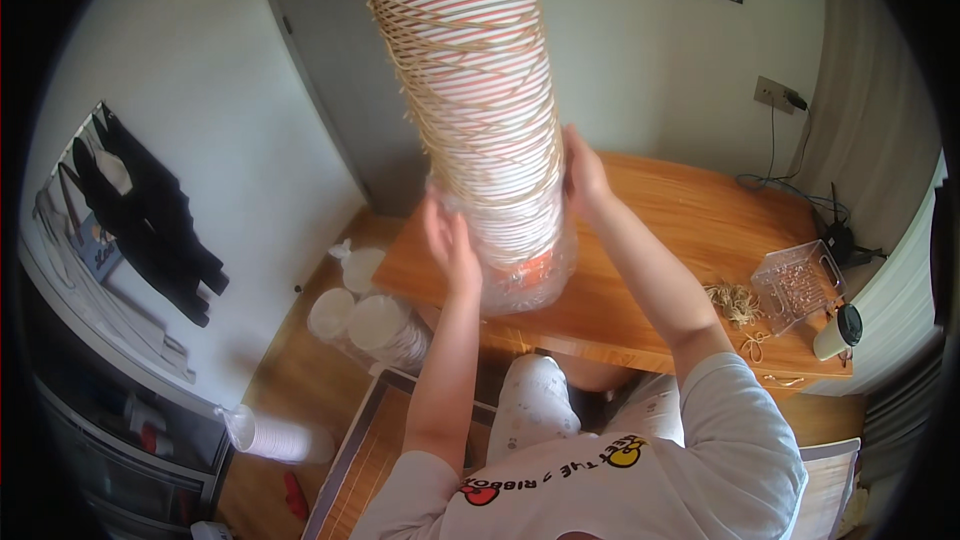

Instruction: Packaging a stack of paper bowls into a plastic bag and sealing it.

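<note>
A tall stack of nested white paper buckets with red stripes (pixel 480 70) rises in front of me, tilted a little, its top cut off by the upper edge of the picture. Loops of tan twine stick out along its side. Clear plastic wrap (pixel 540 285) surrounds its lower end, with an orange patch showing through. My left hand (pixel 450 240) presses the stack's left side low down. Against its right side, slightly higher, lies my right hand (pixel 585 175), so the stack is held between both hands above the wooden desk (pixel 640 240).
On the desk's right are a bundle of twine (pixel 736 304), a clear basket (pixel 795 285) of small items and a dark-lidded cup (pixel 838 332). Wrapped bucket stacks (pixel 375 325) stand on the floor left of the desk; another stack (pixel 280 438) lies nearer. Dark clothes (pixel 150 200) hang at left.
</note>
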`<action>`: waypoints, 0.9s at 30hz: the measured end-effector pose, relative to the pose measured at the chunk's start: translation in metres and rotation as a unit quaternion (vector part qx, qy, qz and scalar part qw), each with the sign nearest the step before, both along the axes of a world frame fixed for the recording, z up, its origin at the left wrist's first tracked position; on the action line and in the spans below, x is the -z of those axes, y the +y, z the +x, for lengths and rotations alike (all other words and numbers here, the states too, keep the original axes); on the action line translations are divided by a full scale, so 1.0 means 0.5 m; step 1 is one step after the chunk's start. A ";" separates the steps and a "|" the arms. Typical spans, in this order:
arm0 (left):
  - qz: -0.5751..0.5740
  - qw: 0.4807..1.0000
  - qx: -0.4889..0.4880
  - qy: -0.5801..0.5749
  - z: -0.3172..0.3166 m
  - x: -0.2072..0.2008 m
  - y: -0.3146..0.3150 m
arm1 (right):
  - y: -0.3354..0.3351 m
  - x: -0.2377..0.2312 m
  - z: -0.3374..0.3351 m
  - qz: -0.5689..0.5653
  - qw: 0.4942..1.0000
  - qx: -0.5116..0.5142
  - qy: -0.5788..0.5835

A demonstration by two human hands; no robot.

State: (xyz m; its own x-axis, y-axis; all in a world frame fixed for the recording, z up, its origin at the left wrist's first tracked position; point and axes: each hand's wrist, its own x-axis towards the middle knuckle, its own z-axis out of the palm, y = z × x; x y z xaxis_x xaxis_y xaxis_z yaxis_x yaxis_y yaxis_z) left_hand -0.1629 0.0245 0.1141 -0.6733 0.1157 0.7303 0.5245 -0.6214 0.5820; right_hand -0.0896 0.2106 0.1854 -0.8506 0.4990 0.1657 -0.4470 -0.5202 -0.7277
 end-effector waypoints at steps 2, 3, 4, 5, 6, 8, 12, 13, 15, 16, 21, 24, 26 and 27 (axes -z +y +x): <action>-0.042 0.995 -0.004 0.086 -0.023 0.037 -0.018 | 0.039 0.062 0.006 0.122 0.990 0.059 0.032; -0.042 0.995 -0.014 0.085 -0.045 0.069 -0.034 | 0.034 0.088 0.009 0.163 0.984 0.062 -0.019; -0.064 0.998 -0.005 0.019 -0.066 0.103 -0.044 | 0.018 0.118 0.008 0.157 0.987 0.025 -0.010; -0.087 0.995 0.009 -0.048 -0.068 0.111 -0.044 | 0.008 0.152 0.011 0.149 0.989 -0.007 -0.004; -0.070 0.990 0.112 -0.049 -0.072 0.116 -0.032 | -0.001 0.182 0.011 0.034 0.992 -0.114 -0.035; -0.183 0.927 0.184 -0.269 -0.079 0.142 -0.021 | -0.019 0.231 -0.005 0.098 0.990 -0.091 -0.037; -0.112 0.898 0.224 -0.362 -0.032 0.063 0.036 | 0.030 0.240 -0.030 0.082 0.991 -0.108 -0.012; -0.109 0.900 0.218 -0.361 -0.037 0.056 0.025 | 0.010 0.206 -0.034 0.083 0.990 -0.116 -0.009; -0.014 0.910 0.203 -0.361 -0.043 0.057 0.013 | -0.019 0.153 -0.036 -0.011 0.987 -0.159 0.010; -0.016 0.908 0.210 -0.362 -0.042 0.054 0.021 | -0.004 0.152 -0.039 -0.011 0.988 -0.152 0.009; -0.004 0.925 0.173 -0.337 -0.040 0.029 0.024 | 0.036 0.156 -0.063 -0.053 0.987 -0.151 0.005; -0.022 0.935 0.176 -0.307 -0.102 0.085 -0.003 | 0.030 0.200 -0.088 0.001 0.988 -0.154 -0.021; -0.116 0.928 0.170 -0.312 -0.126 0.127 0.003 | 0.041 0.256 -0.108 0.083 0.982 -0.164 -0.031; -0.208 0.913 0.159 -0.313 -0.136 0.146 -0.002 | 0.043 0.267 -0.117 0.082 0.982 -0.167 -0.031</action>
State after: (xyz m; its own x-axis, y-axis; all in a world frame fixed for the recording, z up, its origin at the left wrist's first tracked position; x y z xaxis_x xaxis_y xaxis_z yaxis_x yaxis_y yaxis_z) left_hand -0.2308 0.0234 0.0411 -0.8278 0.5576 0.0619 -0.1600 -0.3405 0.9265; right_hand -0.1483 0.2319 0.0521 -0.9735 0.1604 0.1630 -0.2227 -0.5036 -0.8348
